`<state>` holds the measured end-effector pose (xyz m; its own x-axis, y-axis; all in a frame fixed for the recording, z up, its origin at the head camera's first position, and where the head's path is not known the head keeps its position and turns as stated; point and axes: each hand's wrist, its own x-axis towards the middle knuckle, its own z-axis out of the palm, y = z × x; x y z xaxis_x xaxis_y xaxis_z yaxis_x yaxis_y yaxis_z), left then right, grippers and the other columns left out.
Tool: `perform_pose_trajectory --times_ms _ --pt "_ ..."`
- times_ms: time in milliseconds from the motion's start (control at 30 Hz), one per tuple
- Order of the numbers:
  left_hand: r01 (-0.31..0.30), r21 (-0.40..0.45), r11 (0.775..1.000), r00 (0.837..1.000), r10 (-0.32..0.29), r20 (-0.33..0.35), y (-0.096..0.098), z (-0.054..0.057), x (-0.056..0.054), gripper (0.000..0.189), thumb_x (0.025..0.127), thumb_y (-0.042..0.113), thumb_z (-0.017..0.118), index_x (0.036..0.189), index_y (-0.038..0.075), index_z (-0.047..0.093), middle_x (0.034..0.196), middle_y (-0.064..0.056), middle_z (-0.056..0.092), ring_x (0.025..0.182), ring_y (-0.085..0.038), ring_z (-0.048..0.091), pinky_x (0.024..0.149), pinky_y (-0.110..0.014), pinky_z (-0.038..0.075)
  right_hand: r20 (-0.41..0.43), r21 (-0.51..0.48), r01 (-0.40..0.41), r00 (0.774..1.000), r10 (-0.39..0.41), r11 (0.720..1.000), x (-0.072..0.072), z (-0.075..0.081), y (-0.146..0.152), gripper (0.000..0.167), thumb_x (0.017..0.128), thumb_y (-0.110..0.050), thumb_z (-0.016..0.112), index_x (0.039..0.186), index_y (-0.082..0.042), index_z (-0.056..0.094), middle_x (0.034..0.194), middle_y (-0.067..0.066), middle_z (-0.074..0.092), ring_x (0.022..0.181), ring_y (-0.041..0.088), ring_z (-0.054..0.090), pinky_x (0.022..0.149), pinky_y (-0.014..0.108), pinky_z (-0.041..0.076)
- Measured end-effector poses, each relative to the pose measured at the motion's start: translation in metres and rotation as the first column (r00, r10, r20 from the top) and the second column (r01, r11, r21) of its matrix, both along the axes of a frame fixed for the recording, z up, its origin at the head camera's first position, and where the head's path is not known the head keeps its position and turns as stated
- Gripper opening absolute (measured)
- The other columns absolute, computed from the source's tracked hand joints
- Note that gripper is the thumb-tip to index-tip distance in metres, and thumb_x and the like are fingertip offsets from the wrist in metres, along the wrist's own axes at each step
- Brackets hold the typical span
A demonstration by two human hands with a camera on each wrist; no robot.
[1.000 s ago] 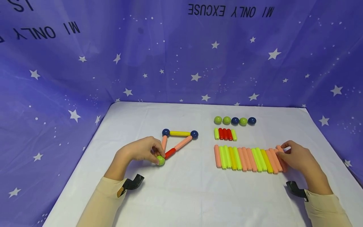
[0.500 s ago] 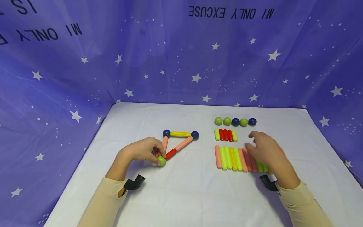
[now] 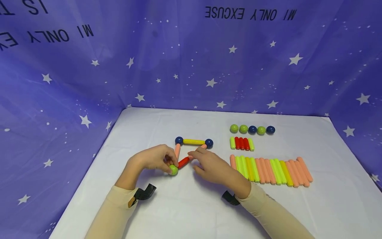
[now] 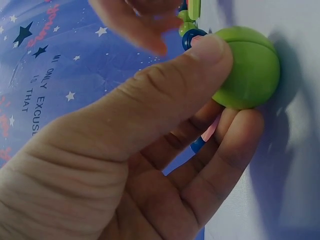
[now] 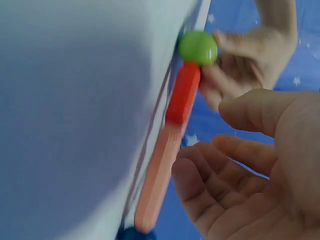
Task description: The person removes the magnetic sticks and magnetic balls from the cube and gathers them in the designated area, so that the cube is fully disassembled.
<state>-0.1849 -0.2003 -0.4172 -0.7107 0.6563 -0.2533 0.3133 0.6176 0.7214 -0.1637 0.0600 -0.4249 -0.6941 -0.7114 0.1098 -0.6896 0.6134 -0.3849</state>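
Observation:
My left hand [image 3: 158, 158] pinches a green ball [image 3: 174, 170] between thumb and fingers at the near corner of a shape of rods and balls. A short red rod [image 3: 183, 162] touches that ball and lines up with a pink rod [image 5: 159, 175]. A second pink rod [image 3: 177, 151] runs from near the left fingers to a blue ball [image 3: 179, 141]. Between this and another blue ball [image 3: 209, 143] lies a yellow rod [image 3: 194, 142]. My right hand [image 3: 213, 166] hovers beside the red and pink rods, fingers loosely bent around nothing; in the right wrist view they stand close to the pink rod.
On the right, a row of green and blue balls [image 3: 252, 129] lies at the back. Short green and red rods [image 3: 241, 143] sit before it. Nearer is a long row of pink, green and yellow rods [image 3: 270, 171]. A purple starred curtain [image 3: 191, 59] borders the white table [image 3: 191, 212].
My right hand has left the right end of the long rod row and moved left to the red and pink rods. The left hand keeps its pinch on the green ball.

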Motion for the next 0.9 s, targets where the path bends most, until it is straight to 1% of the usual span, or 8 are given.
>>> perform_pose_trajectory --times_ms 67,200,367,467,567,667,800,900 --pt "0.007 0.005 1.0 1.0 -0.007 -0.003 0.001 0.0 0.0 0.024 0.074 0.005 0.084 0.091 0.018 0.074 0.087 0.006 0.066 0.081 -0.013 0.062 0.073 -0.03 0.052 -0.006 0.018 -0.019 1.0 0.019 1.0 0.001 -0.003 -0.013 0.043 0.091 -0.017 0.064 0.132 -0.005 0.058 0.115 0.005 0.061 0.099 0.015 0.059 0.088 0.033 0.05" --pt "0.008 0.007 1.0 1.0 -0.008 0.0 0.002 -0.001 0.0 0.024 0.074 0.004 0.084 0.092 0.018 0.074 0.087 0.008 0.066 0.081 -0.013 0.062 0.073 -0.029 0.052 0.007 0.079 -0.011 1.0 0.011 0.997 0.0 -0.01 -0.028 0.036 0.091 -0.018 0.064 0.125 -0.004 0.062 0.106 0.003 0.061 0.09 0.012 0.057 0.082 0.03 0.05" --pt "-0.004 0.006 1.0 1.0 0.003 0.005 0.001 -0.001 -0.001 0.025 0.074 0.004 0.084 0.091 0.019 0.075 0.085 0.008 0.066 0.08 -0.013 0.061 0.073 -0.03 0.051 0.024 0.102 0.02 0.999 -0.023 0.995 -0.005 -0.016 -0.034 0.025 0.088 -0.018 0.07 0.111 -0.009 0.064 0.092 -0.003 0.058 0.078 0.01 0.053 0.072 0.028 0.047" --pt "-0.004 0.011 1.0 1.0 0.004 0.01 0.001 0.0 0.0 0.024 0.074 0.004 0.084 0.09 0.019 0.075 0.085 0.007 0.067 0.079 -0.014 0.061 0.073 -0.031 0.051 0.034 0.109 0.009 0.999 -0.013 0.994 -0.008 -0.017 -0.034 0.016 0.088 -0.022 0.073 0.098 -0.013 0.065 0.085 -0.005 0.053 0.072 0.01 0.05 0.066 0.025 0.044" --pt "-0.004 0.014 1.0 1.0 0.003 0.021 0.002 0.0 0.001 0.023 0.074 0.003 0.083 0.091 0.018 0.075 0.086 0.007 0.067 0.079 -0.014 0.062 0.072 -0.03 0.052 0.047 0.13 -0.021 0.999 0.015 0.991 -0.009 -0.019 -0.032 0.015 0.087 -0.026 0.074 0.089 -0.015 0.064 0.081 -0.006 0.049 0.069 0.009 0.047 0.062 0.023 0.041" --pt "0.0 0.027 1.0 0.999 -0.001 0.032 0.003 0.0 0.002 0.023 0.075 0.003 0.083 0.092 0.017 0.075 0.086 0.006 0.067 0.08 -0.014 0.062 0.072 -0.03 0.052 0.09 0.153 -0.044 0.995 0.031 0.987 -0.006 -0.017 -0.029 0.016 0.087 -0.03 0.075 0.087 -0.017 0.064 0.078 -0.006 0.048 0.068 0.009 0.045 0.06 0.023 0.039" --pt "0.021 0.038 0.999 0.999 -0.022 0.037 0.007 0.0 0.002 0.022 0.075 0.005 0.083 0.092 0.017 0.075 0.085 0.006 0.068 0.08 -0.014 0.063 0.072 -0.03 0.052 0.158 0.166 -0.07 0.987 0.043 0.984 -0.001 -0.012 -0.024 0.017 0.087 -0.028 0.074 0.084 -0.019 0.061 0.073 -0.007 0.048 0.064 0.008 0.045 0.056 0.023 0.037" --pt "0.036 0.034 0.999 0.999 -0.037 0.034 0.009 0.0 0.002 0.021 0.076 0.005 0.083 0.091 0.017 0.075 0.084 0.006 0.068 0.078 -0.014 0.063 0.07 -0.03 0.052 0.133 0.181 -0.095 0.989 0.071 0.979 0.005 -0.008 -0.022 0.019 0.087 -0.025 0.075 0.08 -0.018 0.058 0.07 -0.007 0.047 0.061 0.007 0.045 0.055 0.023 0.037"
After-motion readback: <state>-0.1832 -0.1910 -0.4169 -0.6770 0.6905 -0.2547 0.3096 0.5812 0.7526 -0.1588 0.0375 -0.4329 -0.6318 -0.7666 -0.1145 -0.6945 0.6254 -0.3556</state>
